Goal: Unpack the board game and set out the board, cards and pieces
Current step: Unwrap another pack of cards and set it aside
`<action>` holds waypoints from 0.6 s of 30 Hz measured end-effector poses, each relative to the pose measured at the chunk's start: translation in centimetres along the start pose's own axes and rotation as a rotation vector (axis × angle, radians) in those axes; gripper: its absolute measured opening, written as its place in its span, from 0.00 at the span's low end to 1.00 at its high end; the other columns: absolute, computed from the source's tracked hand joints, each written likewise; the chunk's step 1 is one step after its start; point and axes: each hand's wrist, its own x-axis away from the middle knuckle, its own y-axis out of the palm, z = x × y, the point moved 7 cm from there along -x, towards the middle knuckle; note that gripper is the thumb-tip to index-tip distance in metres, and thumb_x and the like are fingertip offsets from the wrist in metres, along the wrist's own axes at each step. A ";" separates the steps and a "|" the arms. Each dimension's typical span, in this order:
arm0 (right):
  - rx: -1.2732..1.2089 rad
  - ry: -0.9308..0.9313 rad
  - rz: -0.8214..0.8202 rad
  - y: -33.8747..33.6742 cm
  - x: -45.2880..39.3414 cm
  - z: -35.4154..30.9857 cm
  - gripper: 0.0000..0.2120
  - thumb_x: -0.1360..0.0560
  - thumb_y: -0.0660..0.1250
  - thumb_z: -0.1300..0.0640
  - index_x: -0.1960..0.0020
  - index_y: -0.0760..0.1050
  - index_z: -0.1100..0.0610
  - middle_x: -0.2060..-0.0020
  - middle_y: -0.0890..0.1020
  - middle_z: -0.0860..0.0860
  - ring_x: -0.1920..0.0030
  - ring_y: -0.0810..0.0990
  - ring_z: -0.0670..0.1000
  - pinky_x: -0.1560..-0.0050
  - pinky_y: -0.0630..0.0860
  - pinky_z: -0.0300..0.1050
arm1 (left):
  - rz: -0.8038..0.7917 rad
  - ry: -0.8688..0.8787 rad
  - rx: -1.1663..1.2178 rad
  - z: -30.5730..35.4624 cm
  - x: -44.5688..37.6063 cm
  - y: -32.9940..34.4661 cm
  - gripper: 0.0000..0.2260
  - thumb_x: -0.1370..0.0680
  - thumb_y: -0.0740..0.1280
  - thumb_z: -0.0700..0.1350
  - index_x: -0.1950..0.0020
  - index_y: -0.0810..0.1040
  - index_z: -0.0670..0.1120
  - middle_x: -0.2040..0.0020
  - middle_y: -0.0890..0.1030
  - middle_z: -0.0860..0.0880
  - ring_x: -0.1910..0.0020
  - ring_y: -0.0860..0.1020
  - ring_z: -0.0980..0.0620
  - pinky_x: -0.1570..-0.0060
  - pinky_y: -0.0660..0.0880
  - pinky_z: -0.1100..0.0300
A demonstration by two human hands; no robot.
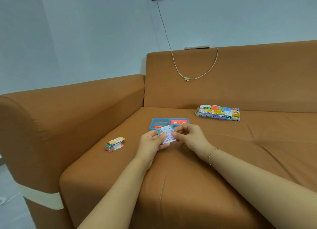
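Over the sofa seat, my left hand [151, 141] grips a small bundle of paper game notes [167, 134], purple and white on top. My right hand [186, 134] pinches the bundle's right edge. Just behind the hands lies a blue plastic tray [169, 120]; its right compartment holds red cards [179, 121], and small orange pieces [157, 126] sit in the left one. A stack of coloured notes [115, 144] rests on the seat to the left. The colourful game box with the folded board [218, 112] lies at the back right.
The brown sofa [188, 177] has an armrest [51, 117] on the left and a backrest behind. A charging cable [187, 74] hangs over the backrest from a wall socket to a phone [197, 47] on top.
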 end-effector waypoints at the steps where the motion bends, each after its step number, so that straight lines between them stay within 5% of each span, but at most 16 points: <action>1: -0.014 0.001 0.004 0.0 0.1 -0.1 0.06 0.28 0.72 0.60 0.58 0.78 0.62 0.69 0.78 0.53 0.71 0.75 0.45 0.68 0.76 0.39 | 0.003 0.003 -0.001 0.0 0.0 0.0 0.06 0.22 0.64 0.34 0.49 0.78 0.43 0.56 0.84 0.46 0.60 0.83 0.56 0.59 0.80 0.64; 4: -0.013 -0.008 0.040 -0.3 0.0 -0.5 0.12 0.26 0.71 0.56 0.63 0.77 0.63 0.73 0.76 0.52 0.73 0.73 0.46 0.70 0.74 0.38 | 0.001 0.009 -0.001 0.0 0.0 0.0 0.07 0.22 0.64 0.34 0.50 0.78 0.44 0.57 0.84 0.46 0.60 0.83 0.56 0.60 0.80 0.65; 10: -0.076 0.041 -0.009 0.2 -0.4 -0.4 0.07 0.27 0.69 0.68 0.60 0.76 0.58 0.66 0.78 0.54 0.71 0.77 0.43 0.67 0.77 0.35 | 0.018 0.012 0.009 -0.1 0.0 -0.1 0.07 0.21 0.63 0.34 0.50 0.78 0.44 0.58 0.84 0.47 0.60 0.83 0.55 0.59 0.80 0.64; 15: -0.014 0.023 0.023 0.0 -0.3 -0.7 0.10 0.27 0.71 0.58 0.61 0.77 0.65 0.73 0.76 0.53 0.74 0.74 0.48 0.71 0.76 0.38 | 0.003 0.013 -0.014 -0.1 0.0 0.0 0.07 0.21 0.63 0.35 0.47 0.78 0.42 0.56 0.84 0.45 0.60 0.83 0.55 0.59 0.80 0.64; 18: 0.019 0.028 0.001 0.2 -0.3 -0.4 0.07 0.26 0.70 0.63 0.62 0.76 0.62 0.72 0.76 0.54 0.75 0.74 0.47 0.71 0.75 0.36 | 0.011 0.003 -0.024 -0.3 -0.1 -0.1 0.07 0.21 0.63 0.34 0.46 0.78 0.40 0.55 0.84 0.44 0.61 0.83 0.56 0.59 0.80 0.65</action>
